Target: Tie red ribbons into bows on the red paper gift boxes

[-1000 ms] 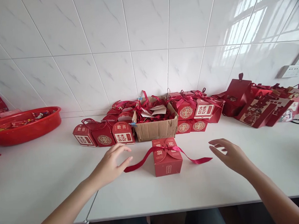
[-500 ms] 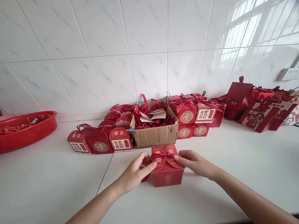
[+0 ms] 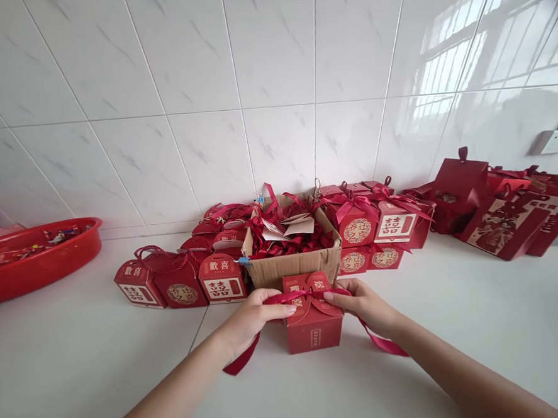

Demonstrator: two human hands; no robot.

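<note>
A small red gift box (image 3: pixel 314 334) with gold lettering stands on the white counter right in front of me. Across its folded petal-shaped top runs a dark red ribbon (image 3: pixel 384 343), crossed at the middle. My left hand (image 3: pixel 248 318) is closed on the ribbon's left part, thumb near the box's top edge, and a tail hangs below the hand. On the other side my right hand (image 3: pixel 367 304) pinches the ribbon close to the crossing, with its tail trailing down to the right. The fingers behind the box's edges are partly hidden.
Behind the box sits a cardboard box (image 3: pixel 292 268) full of red ribbons and paper cards. Finished-looking red boxes are grouped at left (image 3: pixel 180 287) and stacked with bows at right (image 3: pixel 356 232). A red basin (image 3: pixel 74 256) stands far left, red paper bags (image 3: pixel 462 188) far right.
Both ribbon tails now hang out beyond my hands, where the left one earlier looped beside the box. The ribbon is drawn sideways across the top. The camera view has shifted slightly.
</note>
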